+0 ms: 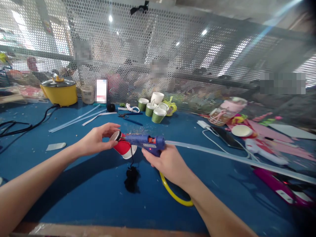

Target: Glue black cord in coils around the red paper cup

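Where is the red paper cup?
In the head view, the red paper cup is just left of centre, held sideways over the blue table by the left hand, with the glue gun in the right hand pointing at its bottom end.

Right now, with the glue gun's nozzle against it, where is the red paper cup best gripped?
Probably by its narrow base end, from the left, as the left hand does. The red paper cup lies tilted, base leftward, and the glue gun in the right hand blocks the right side.
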A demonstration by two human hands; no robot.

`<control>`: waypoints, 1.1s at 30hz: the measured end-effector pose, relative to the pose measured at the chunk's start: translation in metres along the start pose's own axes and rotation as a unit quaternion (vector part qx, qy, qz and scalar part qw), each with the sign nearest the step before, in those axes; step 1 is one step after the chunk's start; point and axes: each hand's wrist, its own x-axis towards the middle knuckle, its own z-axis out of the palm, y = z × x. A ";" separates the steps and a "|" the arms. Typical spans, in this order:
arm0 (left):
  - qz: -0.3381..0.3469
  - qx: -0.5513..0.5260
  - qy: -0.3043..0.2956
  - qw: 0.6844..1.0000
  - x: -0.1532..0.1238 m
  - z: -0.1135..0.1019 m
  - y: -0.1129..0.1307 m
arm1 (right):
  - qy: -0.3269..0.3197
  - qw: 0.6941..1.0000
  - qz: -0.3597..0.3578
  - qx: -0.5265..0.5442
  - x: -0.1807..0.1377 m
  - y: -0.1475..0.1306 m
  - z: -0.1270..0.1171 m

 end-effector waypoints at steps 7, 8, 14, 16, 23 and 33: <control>0.001 -0.003 0.005 1.000 0.001 0.000 -0.001 | 0.011 0.998 -0.040 -0.043 -0.001 -0.002 0.000; 0.003 -0.003 0.005 1.000 0.001 0.000 -0.001 | 0.015 0.998 -0.044 -0.049 -0.001 -0.001 0.000; 0.008 -0.004 0.003 1.000 0.001 0.000 -0.002 | 0.006 0.997 -0.048 -0.061 0.001 0.000 0.001; 0.010 -0.001 0.001 1.000 0.001 0.000 -0.001 | 0.007 0.997 -0.042 -0.070 0.001 0.000 0.000; 0.020 0.002 -0.010 1.000 0.001 -0.001 -0.003 | -0.005 0.998 -0.030 -0.062 -0.001 -0.001 -0.001; 0.021 0.004 -0.021 1.000 0.001 -0.002 -0.001 | -0.006 0.999 -0.011 -0.037 -0.002 -0.003 -0.002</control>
